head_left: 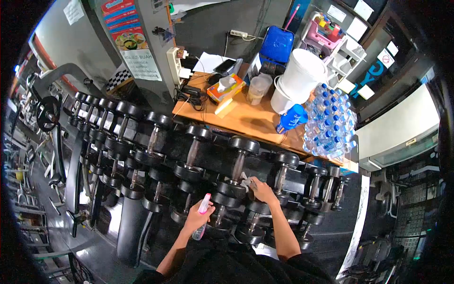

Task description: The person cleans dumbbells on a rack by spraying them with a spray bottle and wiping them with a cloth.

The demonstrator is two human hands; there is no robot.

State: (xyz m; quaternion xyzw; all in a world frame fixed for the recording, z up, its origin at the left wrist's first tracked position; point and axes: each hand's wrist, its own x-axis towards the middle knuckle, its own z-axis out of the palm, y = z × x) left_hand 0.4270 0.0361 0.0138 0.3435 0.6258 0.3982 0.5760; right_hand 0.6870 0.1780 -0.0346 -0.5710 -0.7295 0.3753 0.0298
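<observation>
My left hand [197, 217] is wrapped round a spray bottle [205, 204] with a pink and white top, held above the lower row of dumbbells. In my right hand [263, 190] is a light-coloured cloth [246, 181], closed between the fingers. The cloth touches or lies right beside the near end of a dumbbell [238, 163] in the upper row. That dumbbell has black round heads and a metal handle. Part of the cloth is hidden by my fingers.
Two rows of dumbbells [192, 152] fill a rack. Behind it stands a wooden table [255, 124] with a tissue box [226, 88], white buckets [305, 71], a blue tumbler [291, 118] and several water bottles [328, 123]. A padded bench [131, 232] is at the near left.
</observation>
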